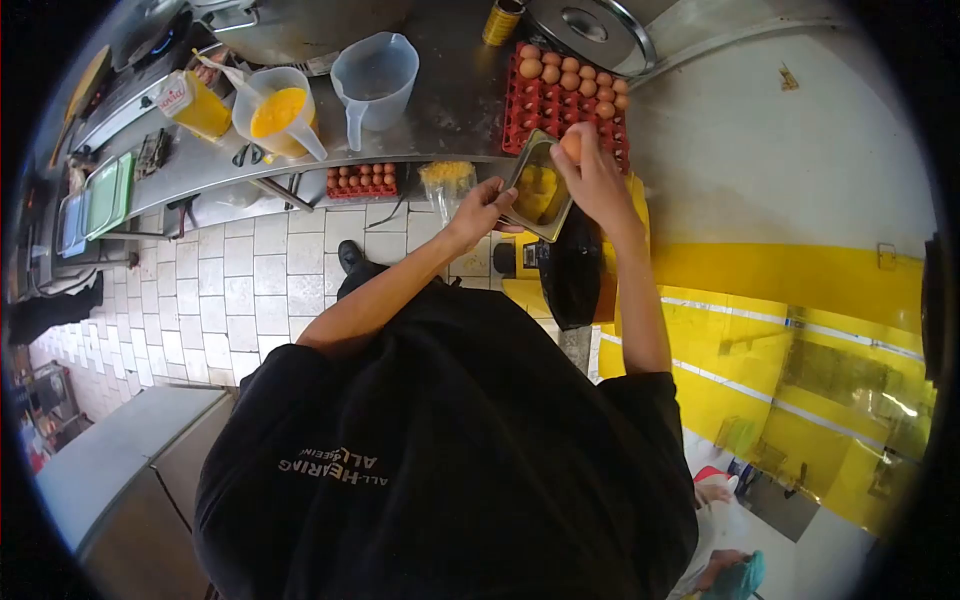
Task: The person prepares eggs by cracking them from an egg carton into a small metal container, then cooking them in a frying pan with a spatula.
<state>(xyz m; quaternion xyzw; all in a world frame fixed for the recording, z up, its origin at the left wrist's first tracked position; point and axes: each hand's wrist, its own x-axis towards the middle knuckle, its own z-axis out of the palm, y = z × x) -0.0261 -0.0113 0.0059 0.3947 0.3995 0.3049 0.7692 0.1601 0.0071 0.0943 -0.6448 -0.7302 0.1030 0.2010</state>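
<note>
My left hand (484, 212) grips the near left edge of a rectangular metal container (549, 232), which is tilted and has yellow egg in it. Held in the fingers of my right hand (606, 190) is a brown egg (571, 148), just above the container's right rim. Behind the container lies a red egg tray (520, 100), its far rows filled with brown eggs and many of its nearer cups bare. A black bin bag (572, 270) hangs below the container.
On the steel counter (440, 125) stand a jug of beaten egg (278, 112), a translucent jug (375, 80) and a yellow carton (195, 105). Another red egg tray (362, 180) sits lower, beneath the counter edge. A metal lid (590, 32) leans at the back. Another person (722, 540) is at lower right.
</note>
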